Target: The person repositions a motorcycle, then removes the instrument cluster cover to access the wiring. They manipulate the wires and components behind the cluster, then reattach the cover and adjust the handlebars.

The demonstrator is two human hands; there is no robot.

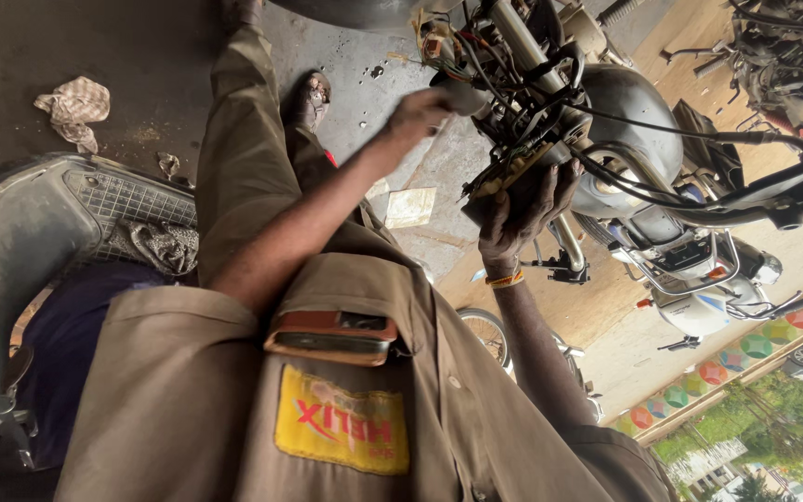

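Observation:
A motorcycle with a grey fuel tank (629, 112) stands in front of me, its front stripped down to a tangle of black wires (513, 84). My left hand (420, 116) reaches up and closes on a grey part (465, 93) among the wires by the fork tube. My right hand (524, 209), an orange band on its wrist, grips a dark wiring unit with a tan edge (511, 172) from underneath and holds it against the bike's front. My brown uniform shirt and one trouser leg fill the lower and middle view.
A grey scooter (39, 232) with a rag (160, 246) on its footboard sits close at left. A crumpled cloth (74, 107) and a paper scrap (411, 206) lie on the concrete floor. Another motorcycle (783, 56) stands at the top right. A phone (332, 335) sits in my shirt pocket.

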